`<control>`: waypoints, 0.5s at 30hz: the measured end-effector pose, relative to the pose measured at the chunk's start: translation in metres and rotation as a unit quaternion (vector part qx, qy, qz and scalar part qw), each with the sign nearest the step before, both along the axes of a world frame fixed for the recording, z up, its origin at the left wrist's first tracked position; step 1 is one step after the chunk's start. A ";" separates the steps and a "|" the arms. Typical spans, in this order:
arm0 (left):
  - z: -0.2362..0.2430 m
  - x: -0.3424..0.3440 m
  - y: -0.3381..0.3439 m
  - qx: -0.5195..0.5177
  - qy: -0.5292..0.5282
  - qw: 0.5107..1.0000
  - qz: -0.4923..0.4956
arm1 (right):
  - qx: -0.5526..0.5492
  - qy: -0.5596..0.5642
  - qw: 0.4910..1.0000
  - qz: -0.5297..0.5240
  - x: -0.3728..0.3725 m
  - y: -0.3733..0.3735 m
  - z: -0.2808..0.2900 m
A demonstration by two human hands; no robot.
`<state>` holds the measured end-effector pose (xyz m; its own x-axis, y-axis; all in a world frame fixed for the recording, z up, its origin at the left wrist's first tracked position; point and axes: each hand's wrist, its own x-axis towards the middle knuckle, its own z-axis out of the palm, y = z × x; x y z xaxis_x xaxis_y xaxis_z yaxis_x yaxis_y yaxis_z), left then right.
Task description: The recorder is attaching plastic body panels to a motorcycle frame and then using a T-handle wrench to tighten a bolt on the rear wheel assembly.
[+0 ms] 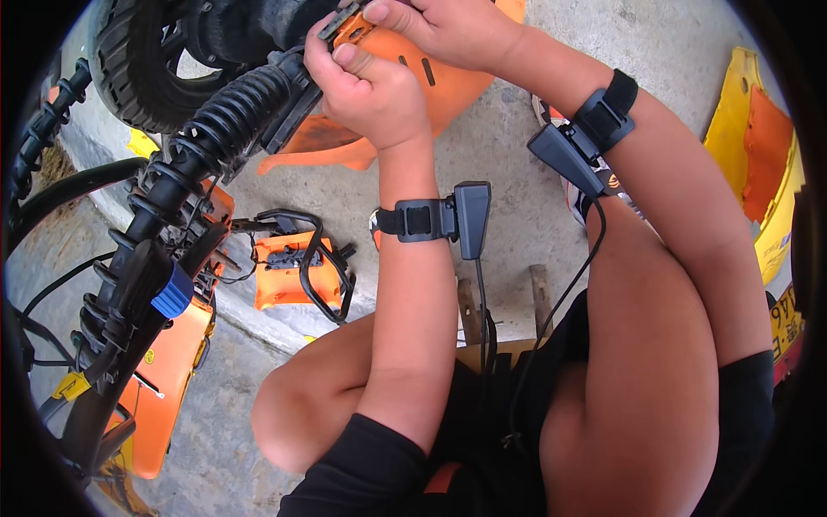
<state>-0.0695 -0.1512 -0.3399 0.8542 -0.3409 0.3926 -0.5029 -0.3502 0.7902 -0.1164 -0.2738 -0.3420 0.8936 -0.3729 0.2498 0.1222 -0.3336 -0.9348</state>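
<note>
At the top of the view my left hand [370, 95] is closed on a small dark metal bracket [343, 21] at the edge of an orange plastic panel [457, 77]. My right hand [431, 26] is closed on the same bracket from the right, its thumb over the orange part; the fingertips of both hands are partly hidden. Just left of them are a black front fork with a coiled spring [224, 121] and a treaded black wheel [138, 103]. Black devices with cables are strapped to both my forearms.
A blue cylindrical part [172, 291] is on the black frame at left. A black tube rack with an orange piece [293, 280] and another orange panel [159, 414] lie on the concrete. Yellow and orange panels [758, 146] stand at right. My bare knees flank my arms.
</note>
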 end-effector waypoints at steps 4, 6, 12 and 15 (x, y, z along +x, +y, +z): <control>-0.002 0.002 -0.002 0.003 -0.045 0.999 0.014 | 0.011 0.020 0.999 -0.029 0.001 0.003 -0.006; -0.001 0.003 -0.003 -0.002 -0.050 0.999 0.018 | -0.010 0.079 0.996 -0.026 0.002 0.006 -0.008; -0.003 0.004 -0.001 0.009 -0.024 0.999 0.028 | -0.029 0.036 0.999 -0.028 0.002 0.006 -0.013; -0.006 0.005 -0.001 0.003 -0.038 0.999 0.027 | -0.029 -0.003 0.998 -0.051 0.003 0.009 -0.016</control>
<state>-0.0642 -0.1526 -0.3461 0.8391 -0.2973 0.4555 -0.5418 -0.3835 0.7479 -0.1130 -0.2651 -0.3585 0.8504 -0.4462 0.2788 0.0899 -0.3988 -0.9126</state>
